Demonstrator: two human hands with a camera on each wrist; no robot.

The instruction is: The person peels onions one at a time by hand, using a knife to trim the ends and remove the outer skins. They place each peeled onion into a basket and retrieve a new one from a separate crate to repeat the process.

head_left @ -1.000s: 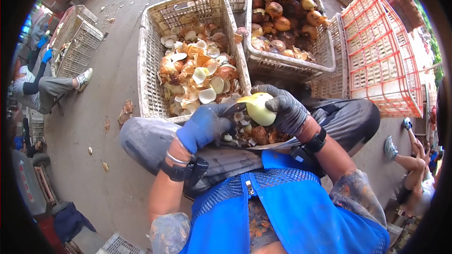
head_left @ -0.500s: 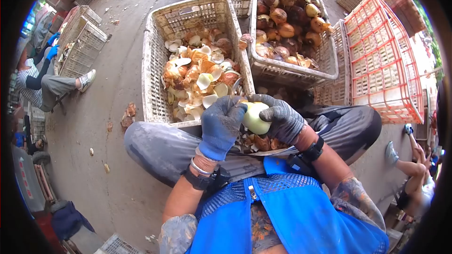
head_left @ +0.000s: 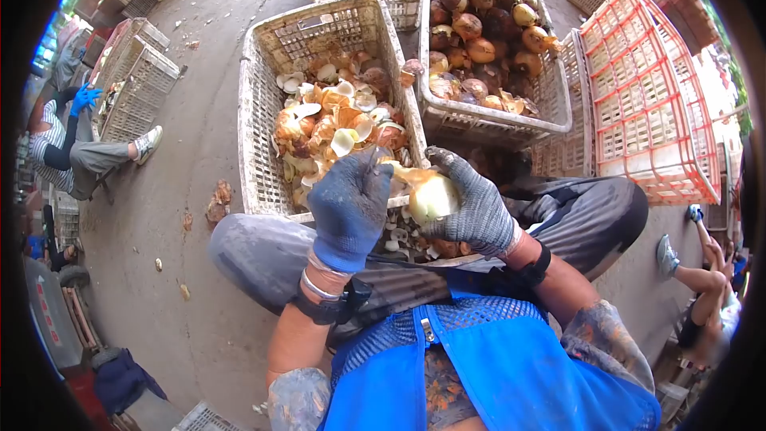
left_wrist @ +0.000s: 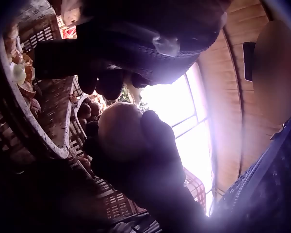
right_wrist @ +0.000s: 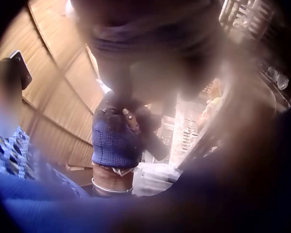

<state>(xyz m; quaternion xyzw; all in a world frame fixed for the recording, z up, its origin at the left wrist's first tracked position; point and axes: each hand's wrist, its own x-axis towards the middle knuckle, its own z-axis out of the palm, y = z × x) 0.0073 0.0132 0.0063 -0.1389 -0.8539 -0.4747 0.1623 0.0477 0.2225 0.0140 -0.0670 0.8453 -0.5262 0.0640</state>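
My right hand [head_left: 479, 206], in a grey knit glove, holds a pale, mostly peeled onion [head_left: 435, 199] above my lap. A brown strip of onion skin [head_left: 412, 175] stretches from the onion's top toward my left hand [head_left: 349, 211]. That hand wears a blue glove with a dirty palm side, and its curled fingers pinch the strip's end. In the right wrist view the left hand also grips a small knife [right_wrist: 131, 120], with a rivet showing on its handle. The left wrist view shows the onion in dark silhouetted fingers. Loose peelings [head_left: 396, 241] lie beneath the hands.
A dirty white crate [head_left: 250, 120] of onion skins stands before my knees. Right of it, another crate [head_left: 499, 118] holds unpeeled onions. Red-and-white crates [head_left: 646, 88] are stacked at the right. Another person [head_left: 60, 144] sits at the far left by more crates.
The onion has turned in my right hand. My left hand has risen and pulled slightly left, drawing the skin strip out from the onion. The knife blade seen earlier is hidden in the head view.
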